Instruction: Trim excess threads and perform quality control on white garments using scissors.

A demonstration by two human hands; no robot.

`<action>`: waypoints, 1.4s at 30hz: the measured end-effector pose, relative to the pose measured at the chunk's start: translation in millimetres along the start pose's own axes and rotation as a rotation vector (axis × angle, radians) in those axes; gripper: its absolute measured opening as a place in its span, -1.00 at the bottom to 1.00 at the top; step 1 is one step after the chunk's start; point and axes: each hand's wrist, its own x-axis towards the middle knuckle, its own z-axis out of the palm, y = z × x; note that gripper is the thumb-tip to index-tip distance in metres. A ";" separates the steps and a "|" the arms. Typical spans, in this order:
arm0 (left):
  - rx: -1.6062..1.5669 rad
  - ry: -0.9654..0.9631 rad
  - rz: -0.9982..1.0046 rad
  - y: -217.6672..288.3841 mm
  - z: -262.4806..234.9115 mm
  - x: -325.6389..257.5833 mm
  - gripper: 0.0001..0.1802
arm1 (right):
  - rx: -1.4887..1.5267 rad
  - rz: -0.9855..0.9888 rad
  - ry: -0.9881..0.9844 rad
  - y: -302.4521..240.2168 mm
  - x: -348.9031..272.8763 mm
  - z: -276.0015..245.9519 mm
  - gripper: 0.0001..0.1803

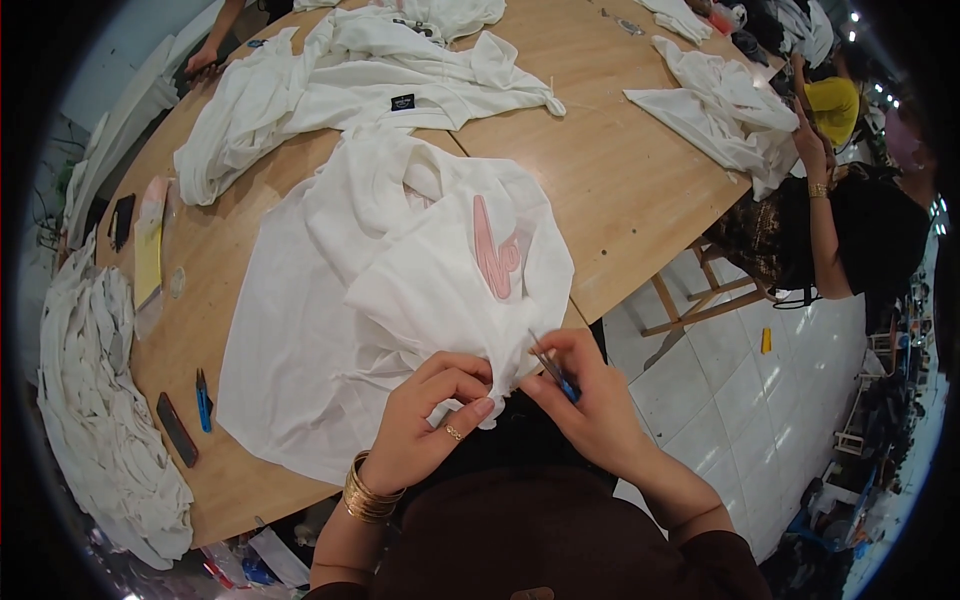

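A white garment (300,270) with a pink stitched patch (492,250) is spread over the near part of the wooden table. My left hand (430,415), with a ring and gold bangles, pinches a gathered bit of its cloth at the table's near edge. Just to the right, my right hand (580,400) is closed round small blue-handled thread snips (562,380). Their metal tips point up and to the left, beside the bunched cloth. Whether the blades touch the fabric, I cannot tell.
More white garments lie on the table (550,160) at the far side (370,80), the far right (720,110) and the left edge (95,400). Blue snips (203,400) and a dark phone (177,430) rest at left. A co-worker (850,230) sits at right by a wooden stool (690,300).
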 end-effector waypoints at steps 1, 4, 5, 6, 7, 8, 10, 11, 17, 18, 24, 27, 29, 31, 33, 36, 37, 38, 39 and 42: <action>-0.001 0.000 -0.001 -1.5 0.5 0.2 -0.94 | 0.050 0.009 -0.002 -0.8 -3.6 -2.3 -0.76; 0.057 0.014 0.069 -4.3 -0.4 -0.3 -0.94 | 0.156 0.310 -0.412 -24.9 -9.7 -15.6 -0.79; 0.062 0.012 0.067 -3.2 -0.3 0.0 -0.94 | 0.181 0.238 -0.446 -21.5 -12.8 -13.0 -0.81; 0.067 0.011 0.065 -2.4 -0.1 0.1 -0.94 | 0.182 0.240 -0.444 -20.8 -13.8 -11.8 -0.81; 0.067 0.008 0.065 -2.2 0.0 0.2 -0.94 | 0.182 0.263 -0.478 -20.5 -14.5 -10.9 -0.80; 0.060 0.012 0.058 -2.0 0.1 0.1 -0.93 | 0.182 0.285 -0.514 -20.3 -14.8 -10.5 -0.79; 0.053 0.016 0.051 -2.2 0.3 -0.2 -0.93 | 0.190 0.292 -0.517 -21.5 -15.4 -11.2 -0.79; 0.071 0.020 0.065 -2.8 0.4 -0.1 -0.93 | 0.196 0.298 -0.520 -21.8 -15.7 -11.5 -0.78; 0.102 0.033 0.090 -1.4 1.2 -0.2 -0.92 | 0.171 0.294 -0.511 -21.3 -16.1 -11.7 -0.78; 0.110 0.035 0.096 -1.4 1.2 -0.1 -0.92 | 0.171 0.294 -0.510 -21.2 -16.2 -11.6 -0.78; 0.124 0.039 0.097 -1.9 1.8 -0.1 -0.92 | 0.158 0.283 -0.506 -22.7 -17.1 -12.2 -0.79; 0.142 0.043 0.111 -3.1 2.5 0.0 -0.91 | 0.159 0.286 -0.498 -23.2 -16.9 -12.1 -0.80; 0.141 0.044 0.113 -3.1 3.0 0.1 -0.91 | 0.144 0.260 -0.482 -21.5 -17.7 -11.7 -0.80; 0.140 0.044 0.114 -3.2 3.2 0.3 -0.91 | 0.147 0.264 -0.475 -20.7 -18.1 -11.7 -0.79; 0.148 0.049 0.113 -3.4 3.1 -0.2 -0.91 | 0.151 0.269 -0.471 -20.2 -18.1 -11.4 -0.79; 0.161 0.049 0.125 -4.4 3.3 -0.1 -0.91 | 0.162 0.261 -0.469 -20.1 -17.2 -10.9 -0.79; 0.161 0.047 0.125 -4.4 3.4 -0.2 -0.91 | 0.170 0.270 -0.468 -20.4 -17.1 -10.9 -0.79; 0.164 0.049 0.129 -4.5 3.7 0.0 -0.91 | 0.178 0.279 -0.467 -20.6 -16.7 -11.0 -0.80; 0.167 0.050 0.134 -4.5 4.0 0.2 -0.90 | 0.179 0.279 -0.466 -21.0 -16.1 -11.3 -0.80; 0.177 0.062 0.136 -5.8 5.6 0.0 -0.90 | 0.186 0.317 -0.475 -21.1 -15.1 -11.3 -0.79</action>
